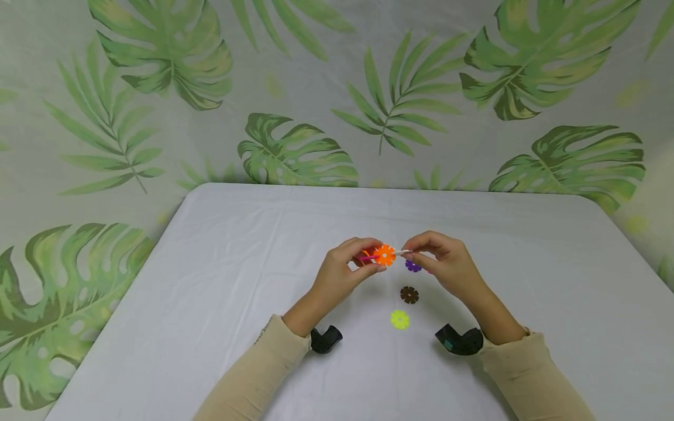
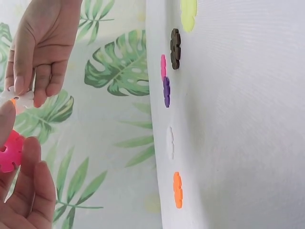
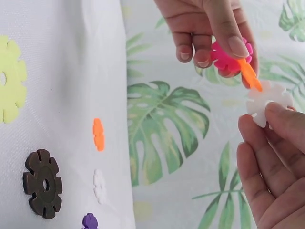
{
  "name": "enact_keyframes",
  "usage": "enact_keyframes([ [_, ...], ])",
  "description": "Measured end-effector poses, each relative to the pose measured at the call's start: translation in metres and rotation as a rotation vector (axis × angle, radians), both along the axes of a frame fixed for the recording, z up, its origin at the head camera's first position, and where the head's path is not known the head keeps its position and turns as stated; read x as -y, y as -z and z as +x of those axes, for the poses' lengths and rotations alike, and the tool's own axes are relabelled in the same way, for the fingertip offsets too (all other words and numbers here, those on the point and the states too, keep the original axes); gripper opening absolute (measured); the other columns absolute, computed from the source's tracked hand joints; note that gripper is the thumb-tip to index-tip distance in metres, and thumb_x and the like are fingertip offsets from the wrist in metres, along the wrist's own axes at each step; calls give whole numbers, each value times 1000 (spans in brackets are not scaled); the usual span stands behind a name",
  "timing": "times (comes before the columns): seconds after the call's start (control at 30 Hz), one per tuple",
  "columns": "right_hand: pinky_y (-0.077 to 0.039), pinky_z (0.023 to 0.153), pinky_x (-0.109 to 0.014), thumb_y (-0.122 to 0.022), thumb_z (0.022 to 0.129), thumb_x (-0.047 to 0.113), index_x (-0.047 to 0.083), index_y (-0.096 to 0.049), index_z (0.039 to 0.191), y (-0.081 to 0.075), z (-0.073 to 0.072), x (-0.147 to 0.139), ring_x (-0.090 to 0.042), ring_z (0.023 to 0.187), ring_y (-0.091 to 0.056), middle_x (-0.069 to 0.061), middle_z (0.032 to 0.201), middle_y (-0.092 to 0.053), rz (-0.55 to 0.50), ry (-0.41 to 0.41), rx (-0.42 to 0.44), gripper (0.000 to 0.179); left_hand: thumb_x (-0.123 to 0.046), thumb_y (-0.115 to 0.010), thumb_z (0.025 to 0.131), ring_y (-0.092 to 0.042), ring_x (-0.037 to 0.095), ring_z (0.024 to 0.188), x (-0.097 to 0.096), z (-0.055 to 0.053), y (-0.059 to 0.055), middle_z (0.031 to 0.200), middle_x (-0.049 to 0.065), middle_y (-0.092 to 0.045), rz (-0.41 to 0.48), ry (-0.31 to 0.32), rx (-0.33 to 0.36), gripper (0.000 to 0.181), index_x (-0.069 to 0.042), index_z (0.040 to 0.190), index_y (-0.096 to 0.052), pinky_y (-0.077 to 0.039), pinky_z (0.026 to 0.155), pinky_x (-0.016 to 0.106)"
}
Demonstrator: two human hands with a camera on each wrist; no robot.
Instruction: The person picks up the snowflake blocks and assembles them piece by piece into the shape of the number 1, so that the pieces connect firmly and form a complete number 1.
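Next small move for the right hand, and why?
Probably press the white disc gently onto the orange disc, slot to slot: the right hand pinches white at orange's edge, while the left hand steadies the pink disc joined to orange. Whether the slots have engaged isn't clear.

- I see the left hand (image 1: 341, 264) hold a pink piece (image 1: 367, 257) and orange disc (image 1: 385, 261).
- At that disc's three o'clock, the right hand (image 1: 444, 258) pinches a white piece (image 1: 401, 252).
- A brown disc (image 1: 404, 293) lies between a purple disc (image 1: 413, 266) at its twelve o'clock and a yellow disc (image 1: 396, 321) at its seven.
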State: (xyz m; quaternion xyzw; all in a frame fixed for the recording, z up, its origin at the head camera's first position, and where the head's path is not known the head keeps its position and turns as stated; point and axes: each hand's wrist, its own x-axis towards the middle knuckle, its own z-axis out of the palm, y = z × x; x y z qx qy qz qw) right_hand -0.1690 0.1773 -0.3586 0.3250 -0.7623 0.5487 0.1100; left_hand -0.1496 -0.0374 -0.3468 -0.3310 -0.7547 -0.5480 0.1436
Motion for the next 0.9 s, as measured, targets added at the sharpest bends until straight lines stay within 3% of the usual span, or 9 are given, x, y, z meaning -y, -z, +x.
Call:
enact_keyframes([
  [0.37, -51, 68, -24, -64, 72, -18, -2, -65, 83, 2, 1, 0, -16, 74, -61, -12, 81, -65, -58, -18, -20, 19, 5, -72, 70, -56, 24, 69, -2, 4, -1, 87, 16, -63, 3, -9, -34, 31, 7, 99, -62, -50, 63, 27],
  [0.6, -52, 61, -25, -62, 72, -19, -3, -65, 82, 3, 1, 1, -15, 69, -61, -14, 80, -65, -94, -47, -6, 19, 6, -72, 70, -56, 24, 69, -2, 3, 1, 87, 16, -62, 15, 10, -41, 31, 8, 99, -61, -50, 63, 27],
  [0.9, -51, 69, -24, -63, 76, -14, -2, -64, 88, -2, 4, 2, -16, 75, -60, -13, 85, -64, -45, -45, 14, 17, 5, -71, 72, -56, 24, 71, 0, 2, -1, 86, 16, -61, 0, 6, -45, 32, 8, 102, -60, -50, 61, 29],
])
